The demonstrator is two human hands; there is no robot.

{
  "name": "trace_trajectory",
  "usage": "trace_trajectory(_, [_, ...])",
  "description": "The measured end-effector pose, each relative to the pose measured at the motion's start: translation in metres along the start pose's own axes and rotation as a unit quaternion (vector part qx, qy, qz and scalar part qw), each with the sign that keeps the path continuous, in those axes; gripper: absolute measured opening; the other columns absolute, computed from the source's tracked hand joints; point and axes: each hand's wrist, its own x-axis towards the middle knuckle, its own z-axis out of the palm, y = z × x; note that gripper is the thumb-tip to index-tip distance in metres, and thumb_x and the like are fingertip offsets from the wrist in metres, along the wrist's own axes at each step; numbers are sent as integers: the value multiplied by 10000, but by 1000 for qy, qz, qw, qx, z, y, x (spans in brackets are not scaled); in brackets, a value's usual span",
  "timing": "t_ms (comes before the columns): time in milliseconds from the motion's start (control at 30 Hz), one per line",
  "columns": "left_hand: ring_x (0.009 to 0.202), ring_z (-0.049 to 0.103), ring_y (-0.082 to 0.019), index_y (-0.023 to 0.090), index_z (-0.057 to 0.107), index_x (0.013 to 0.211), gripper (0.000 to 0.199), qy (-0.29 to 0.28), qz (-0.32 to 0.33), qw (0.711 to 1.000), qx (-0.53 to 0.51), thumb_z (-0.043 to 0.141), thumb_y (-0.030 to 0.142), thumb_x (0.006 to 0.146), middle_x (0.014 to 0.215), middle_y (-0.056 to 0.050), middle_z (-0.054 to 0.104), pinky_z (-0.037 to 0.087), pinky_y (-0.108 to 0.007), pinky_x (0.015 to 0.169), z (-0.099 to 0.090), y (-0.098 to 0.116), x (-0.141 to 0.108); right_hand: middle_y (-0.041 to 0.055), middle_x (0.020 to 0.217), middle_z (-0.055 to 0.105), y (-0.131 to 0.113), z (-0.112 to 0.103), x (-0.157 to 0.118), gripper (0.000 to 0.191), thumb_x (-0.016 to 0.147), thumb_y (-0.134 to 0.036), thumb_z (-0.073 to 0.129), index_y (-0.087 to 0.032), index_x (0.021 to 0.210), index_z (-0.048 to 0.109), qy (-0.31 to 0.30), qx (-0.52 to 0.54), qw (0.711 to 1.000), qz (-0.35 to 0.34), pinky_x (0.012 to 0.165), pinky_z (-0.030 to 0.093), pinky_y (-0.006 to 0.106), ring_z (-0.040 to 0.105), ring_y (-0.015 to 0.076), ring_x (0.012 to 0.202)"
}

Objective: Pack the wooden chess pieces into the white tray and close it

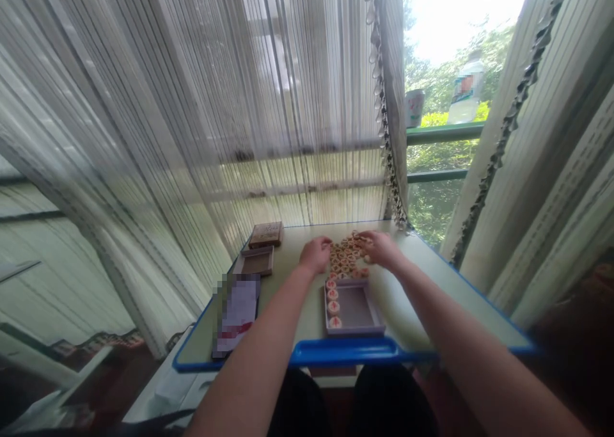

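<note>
Many round wooden pieces with markings (343,258) lie in a loose pile on the pale table (292,302). My left hand (317,254) is at the pile's left edge, its fingers curved toward the pieces; whether it grips one is hidden. At the upper right of the pile, my right hand (380,247) reaches over with its fingers apart, touching or just above the pieces. Nearer to me sits an open shallow box (377,329), with a column of red-marked pieces (334,308) along its inner left side.
At the table's left are a patterned box (266,233), an open empty tray (258,262) and a partly blurred flat item (240,309). Sheer curtains (192,104) hang behind. A bottle (466,91) and a cup (414,108) stand on the green window rail.
</note>
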Motion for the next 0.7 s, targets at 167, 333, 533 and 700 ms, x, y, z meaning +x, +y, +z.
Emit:
trace_trajectory(167, [933, 604, -157, 167, 663, 937, 234, -5, 22, 1000, -17, 526, 241, 762, 987, -53, 673, 461, -257, 846, 28, 4, 53, 87, 1177, 566, 15, 24, 19, 355, 825, -349, 448, -225, 1120, 600, 7, -152, 988, -10, 852, 363, 346, 476, 246, 1044])
trace_trajectory(333, [904, 600, -176, 187, 665, 931, 261, -48, 74, 991, 98, 501, 314, 772, 945, -52, 670, 455, -290, 858, 52, -2, 66, 94, 1094, 594, 17, 38, 16, 384, 859, -432, 356, -216, 1013, 632, -51, -208, 977, -7, 797, 343, 372, 483, 262, 990])
trace_trajectory(533, [918, 568, -200, 197, 663, 906, 304, -85, 148, 963, 211, 456, 381, 781, 972, -67, 623, 447, -313, 855, 59, -6, 57, 53, 1055, 617, 21, 37, 20, 351, 871, -411, 350, -275, 955, 663, -34, -202, 979, -12, 762, 343, 343, 479, 245, 970])
trace_trajectory(700, [894, 572, -192, 209, 666, 898, 315, -87, 145, 962, 213, 459, 405, 766, 960, -59, 614, 461, -294, 825, 58, -6, 58, 23, 1009, 652, 28, 40, 21, 297, 845, -399, 424, -303, 939, 688, -11, -195, 981, -9, 774, 347, 320, 482, 230, 924])
